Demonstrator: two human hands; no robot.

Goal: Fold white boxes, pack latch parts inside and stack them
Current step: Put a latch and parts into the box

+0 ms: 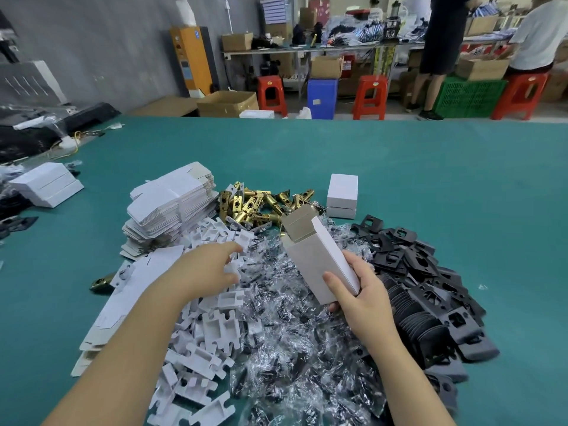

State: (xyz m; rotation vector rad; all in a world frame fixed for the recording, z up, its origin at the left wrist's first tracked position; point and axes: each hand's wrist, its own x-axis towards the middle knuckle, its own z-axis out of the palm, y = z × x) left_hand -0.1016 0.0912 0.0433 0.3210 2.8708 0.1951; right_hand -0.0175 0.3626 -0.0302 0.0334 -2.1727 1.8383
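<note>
Workshop floor, grey wall behind; red plastic stools (pixel 272 93) and brown cardboard cartons (pixel 228 103) line a far bench where other people stand working; in front, a broad teal felt-covered table (pixel 430 167) carries the sorted stock.

Right hand (pixel 362 299) grips an erected white cardboard box (pixel 319 259) by its lower end, thumb across the near face, open mouth and flaps tilted up and away; probably held so for loading. Left hand (pixel 212 269) reaches into the heap of white moulded plastic inserts (pixel 212 330), fingers curled on one piece; whether it is lifted free, cannot tell.

Supplies lie fanned within reach: a stack of flat white box blanks (pixel 172 210) far left; brass-coloured metal latch bolts (pixel 255 207) beyond centre; small clear plastic bags of dark hardware (pixel 289 333) in the middle; black metal strike plates (pixel 430 290) right; two closed white boxes (pixel 342 195) stacked past the plates, seemingly finished work.

Judged step: box folded, packing only beginning.
</note>
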